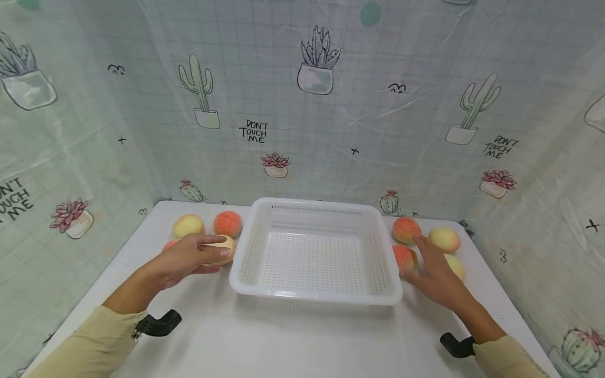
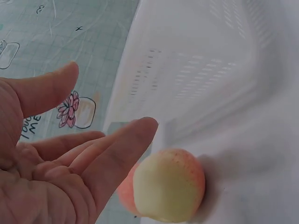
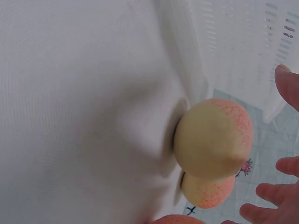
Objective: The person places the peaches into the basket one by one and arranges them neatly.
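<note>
Beside basket [image 1: 315, 296], left grip [image 1: 191, 258] and right grip [image 1: 437, 275] spread, near peaches [image 1: 406, 230]

White worktop [image 1: 312, 341], bearing: one white perforated plastic basket [image 1: 314, 262], central; four red and yellow peaches [image 1: 228, 223] to its left, four to its right.

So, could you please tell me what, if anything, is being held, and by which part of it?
Nothing is held: the left hand and the right hand are open near the peaches, gripping none.
</note>
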`<control>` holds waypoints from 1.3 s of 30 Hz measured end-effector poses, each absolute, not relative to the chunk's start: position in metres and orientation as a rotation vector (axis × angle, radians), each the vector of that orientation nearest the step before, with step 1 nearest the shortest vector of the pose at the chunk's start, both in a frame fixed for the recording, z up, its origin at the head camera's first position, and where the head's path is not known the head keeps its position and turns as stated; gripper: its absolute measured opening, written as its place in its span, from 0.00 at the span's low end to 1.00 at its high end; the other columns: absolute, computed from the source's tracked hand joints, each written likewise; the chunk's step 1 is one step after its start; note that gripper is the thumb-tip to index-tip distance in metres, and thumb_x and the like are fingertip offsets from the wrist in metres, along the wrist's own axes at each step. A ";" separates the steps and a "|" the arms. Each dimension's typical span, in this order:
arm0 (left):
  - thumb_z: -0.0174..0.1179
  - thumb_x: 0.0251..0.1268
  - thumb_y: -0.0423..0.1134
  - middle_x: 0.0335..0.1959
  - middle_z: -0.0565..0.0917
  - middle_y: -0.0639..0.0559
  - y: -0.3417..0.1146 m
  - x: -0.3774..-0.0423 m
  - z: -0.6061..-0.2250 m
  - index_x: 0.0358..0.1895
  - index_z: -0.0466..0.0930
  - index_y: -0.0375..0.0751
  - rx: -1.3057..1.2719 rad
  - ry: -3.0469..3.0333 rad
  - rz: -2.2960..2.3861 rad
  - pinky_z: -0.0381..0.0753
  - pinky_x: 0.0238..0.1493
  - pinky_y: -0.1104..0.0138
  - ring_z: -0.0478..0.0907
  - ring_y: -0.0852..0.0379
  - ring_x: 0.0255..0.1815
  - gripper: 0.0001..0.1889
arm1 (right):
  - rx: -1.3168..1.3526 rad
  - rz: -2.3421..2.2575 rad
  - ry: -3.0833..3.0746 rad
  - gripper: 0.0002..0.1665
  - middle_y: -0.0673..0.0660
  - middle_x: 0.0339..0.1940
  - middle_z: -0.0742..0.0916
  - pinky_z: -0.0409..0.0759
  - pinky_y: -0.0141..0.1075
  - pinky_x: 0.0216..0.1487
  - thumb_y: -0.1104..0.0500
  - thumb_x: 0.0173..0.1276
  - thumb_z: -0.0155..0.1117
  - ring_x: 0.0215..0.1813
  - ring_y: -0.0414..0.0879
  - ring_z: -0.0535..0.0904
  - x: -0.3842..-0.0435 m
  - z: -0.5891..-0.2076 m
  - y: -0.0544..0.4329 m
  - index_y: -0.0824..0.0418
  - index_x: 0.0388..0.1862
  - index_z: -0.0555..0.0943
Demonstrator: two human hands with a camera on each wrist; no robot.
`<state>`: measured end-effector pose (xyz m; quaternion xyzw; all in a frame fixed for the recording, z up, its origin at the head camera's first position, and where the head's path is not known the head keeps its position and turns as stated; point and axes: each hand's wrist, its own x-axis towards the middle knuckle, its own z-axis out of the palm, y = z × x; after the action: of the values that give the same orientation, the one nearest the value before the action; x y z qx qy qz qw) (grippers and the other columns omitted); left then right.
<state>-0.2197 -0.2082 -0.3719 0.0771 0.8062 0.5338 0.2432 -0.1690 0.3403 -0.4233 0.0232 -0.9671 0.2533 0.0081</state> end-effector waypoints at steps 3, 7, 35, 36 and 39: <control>0.67 0.73 0.45 0.69 0.79 0.32 -0.206 -0.220 -0.373 0.78 0.60 0.25 0.192 2.201 1.482 0.87 0.61 0.54 0.84 0.41 0.64 0.40 | 0.038 0.833 -3.017 0.62 0.73 0.85 0.54 0.57 0.79 0.73 0.46 0.68 0.74 0.83 0.76 0.50 -0.171 -0.428 0.338 0.64 0.86 0.47; 0.69 0.71 0.43 0.67 0.81 0.33 -0.202 -0.220 -0.375 0.75 0.65 0.25 0.156 2.204 1.498 0.88 0.58 0.55 0.87 0.45 0.59 0.38 | -0.037 0.882 -3.016 0.61 0.71 0.86 0.55 0.60 0.78 0.72 0.47 0.68 0.74 0.83 0.75 0.51 -0.172 -0.432 0.336 0.62 0.86 0.47; 0.71 0.68 0.41 0.48 0.90 0.43 -0.185 -0.235 -0.389 0.67 0.76 0.28 -0.034 2.194 1.593 0.92 0.44 0.62 0.89 0.55 0.40 0.29 | -0.316 1.232 -2.922 0.58 0.73 0.84 0.60 0.70 0.65 0.75 0.54 0.68 0.72 0.80 0.74 0.61 -0.181 -0.449 0.329 0.64 0.86 0.48; 0.72 0.67 0.41 0.47 0.90 0.44 -0.184 -0.235 -0.389 0.66 0.77 0.28 -0.037 2.194 1.594 0.92 0.44 0.62 0.89 0.55 0.40 0.29 | -0.319 1.230 -2.921 0.58 0.74 0.84 0.60 0.70 0.66 0.75 0.54 0.68 0.71 0.80 0.74 0.61 -0.181 -0.449 0.330 0.65 0.86 0.48; 0.73 0.66 0.40 0.45 0.91 0.45 -0.183 -0.237 -0.390 0.65 0.77 0.28 -0.035 2.188 1.603 0.92 0.43 0.62 0.90 0.54 0.39 0.29 | -0.334 1.221 -2.919 0.57 0.74 0.83 0.61 0.72 0.66 0.74 0.54 0.68 0.70 0.79 0.74 0.63 -0.182 -0.452 0.331 0.65 0.86 0.48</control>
<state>-0.2368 -0.1832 -0.3905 -0.0124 0.7881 0.5774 0.2130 -0.1819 0.3311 -0.4521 -0.1049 -0.9173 0.3836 -0.0200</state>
